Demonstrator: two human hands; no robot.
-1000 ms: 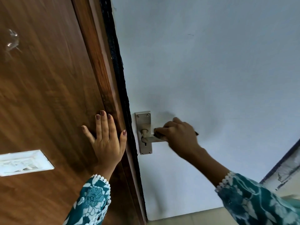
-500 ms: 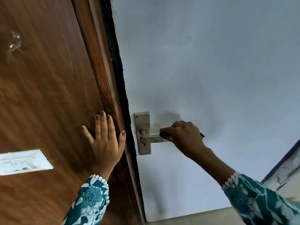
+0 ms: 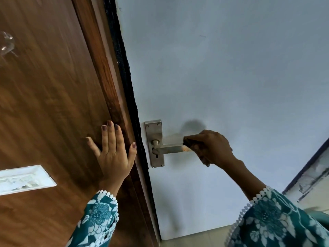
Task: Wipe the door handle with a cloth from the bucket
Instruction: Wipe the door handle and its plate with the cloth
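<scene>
A silver lever door handle [image 3: 168, 149] on a metal backplate [image 3: 154, 132] is fixed to the pale blue-grey door [image 3: 222, 77]. My right hand [image 3: 211, 148] is closed around a dark cloth [image 3: 191, 140] at the free end of the lever; most of the cloth is hidden inside the fist. The lever's end shows a rusty patch beside the cloth. My left hand [image 3: 114, 150] lies flat with fingers spread on the brown wooden frame [image 3: 99, 68] left of the door edge. No bucket is in view.
A white switch plate [image 3: 23, 179] is set into the wooden panel at the lower left. A black strip [image 3: 124, 72] runs along the door's edge. At the lower right, a dark door edge and a worn wall [image 3: 315, 177] show.
My right hand with the cloth has slid rightward along the lever, from near the backplate to the lever's free end, baring most of the lever. My left hand has stayed flat on the frame.
</scene>
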